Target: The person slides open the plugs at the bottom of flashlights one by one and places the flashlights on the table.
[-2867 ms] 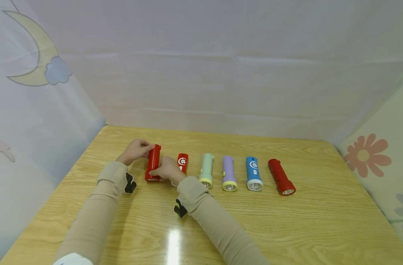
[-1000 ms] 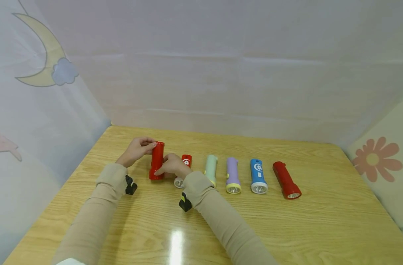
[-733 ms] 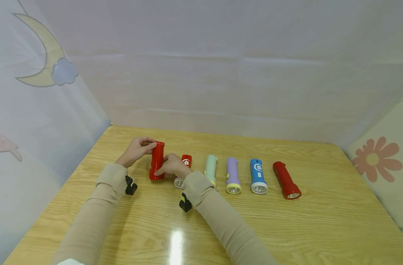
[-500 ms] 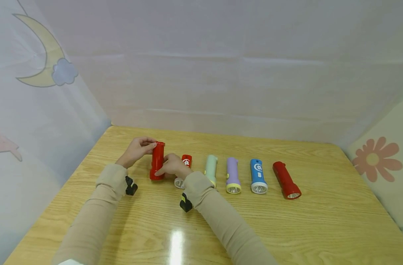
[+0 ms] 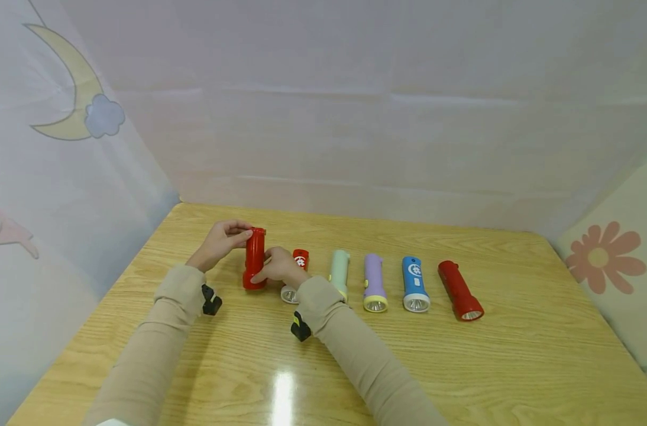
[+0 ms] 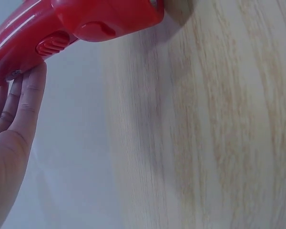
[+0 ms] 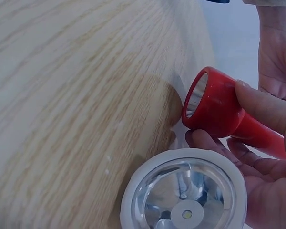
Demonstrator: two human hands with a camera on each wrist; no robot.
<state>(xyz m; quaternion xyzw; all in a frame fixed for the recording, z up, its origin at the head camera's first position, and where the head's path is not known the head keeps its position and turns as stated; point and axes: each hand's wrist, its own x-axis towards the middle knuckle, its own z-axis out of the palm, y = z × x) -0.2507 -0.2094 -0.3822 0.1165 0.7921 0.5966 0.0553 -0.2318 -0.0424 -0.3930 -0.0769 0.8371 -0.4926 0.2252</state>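
Observation:
Toward the table's left side, both hands hold a red flashlight [image 5: 255, 260], its lens end low and nearest me. My left hand [image 5: 217, 244] pinches its tail end; in the left wrist view the fingers [image 6: 27, 102] reach along the underside of the handle, near a ribbed red switch [image 6: 53, 44]. With thumb and fingers, my right hand [image 5: 281, 266] grips the wider head, whose red rim [image 7: 207, 102] faces the tabletop in the right wrist view. Beside that hand lies another red flashlight [image 5: 300, 257] with a white head [image 7: 133, 205], partly hidden by the hand.
Rightward in a row lie a mint green flashlight [image 5: 340, 266], partly covered by the right sleeve [image 5: 318, 302], a purple flashlight [image 5: 374, 275], a blue flashlight [image 5: 413, 275] and a slanted all-red flashlight [image 5: 456, 287]. Cloth [image 5: 355, 148] hangs behind the wooden table [image 5: 494, 378].
Since the oldest frame, the held flashlight has tipped so its lens no longer shows, and the right hand has shifted, uncovering the white-headed flashlight's lens. Over the last second the hands barely move.

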